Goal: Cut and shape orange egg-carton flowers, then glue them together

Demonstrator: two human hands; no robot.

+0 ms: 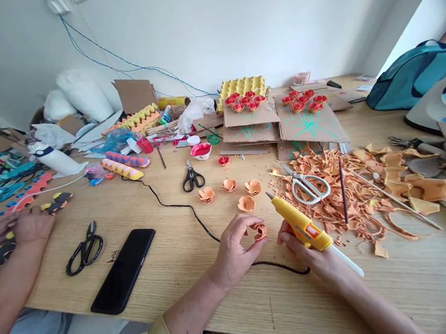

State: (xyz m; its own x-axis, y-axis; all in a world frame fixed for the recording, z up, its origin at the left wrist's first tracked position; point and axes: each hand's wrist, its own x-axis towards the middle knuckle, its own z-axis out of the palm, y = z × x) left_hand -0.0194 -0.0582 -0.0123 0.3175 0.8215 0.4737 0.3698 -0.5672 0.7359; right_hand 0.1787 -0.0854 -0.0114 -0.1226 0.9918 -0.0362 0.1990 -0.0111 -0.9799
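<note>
Between thumb and fingers, my left hand (pixel 235 248) pinches a small curled orange carton piece (pixel 260 231) over the table. My right hand (pixel 305 250) is closed around a yellow glue gun (pixel 302 224). Its nozzle points up and to the left, and a white glue stick (pixel 346 260) sticks out of its back. Just beyond my hands stand several orange carton flowers, one of them the nearest flower (pixel 246 203). A red painted flower (pixel 224 160) lies farther back.
Orange scraps (pixel 337 199) heap on the right, with white-handled scissors (pixel 310 187) on them. Cardboard sheets (pixel 312 119) bear red flowers. A black phone (pixel 123 271) and black scissors (pixel 84 250) lie left, beside a co-worker's hands (pixel 30 223). A black cord (pixel 196 216) crosses the table.
</note>
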